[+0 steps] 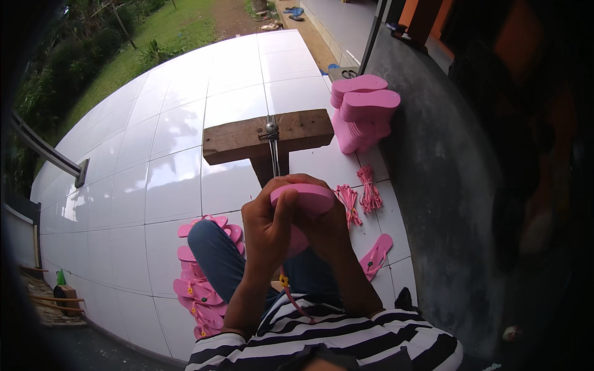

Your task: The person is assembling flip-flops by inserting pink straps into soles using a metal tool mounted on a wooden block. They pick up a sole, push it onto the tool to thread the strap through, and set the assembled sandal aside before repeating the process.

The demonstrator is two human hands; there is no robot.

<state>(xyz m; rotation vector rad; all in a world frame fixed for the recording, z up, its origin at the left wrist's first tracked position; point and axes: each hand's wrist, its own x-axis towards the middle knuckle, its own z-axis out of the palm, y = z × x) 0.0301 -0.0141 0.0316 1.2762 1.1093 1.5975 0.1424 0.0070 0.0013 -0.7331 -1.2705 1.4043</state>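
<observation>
Mid-frame: your left grip and right grip closed round a pink sole; wooden stand above, sole stack upper right.

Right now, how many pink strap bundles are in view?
2, side by side on the tiles near the stacked soles: left bundle and right bundle. More may be hidden.

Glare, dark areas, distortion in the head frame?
Head view: bright glare whitens the tiles; head view: far right of the grey floor sinks into shadow; head view: fisheye bends tile lines, darkens corners; head view: held slipper readable.
</observation>
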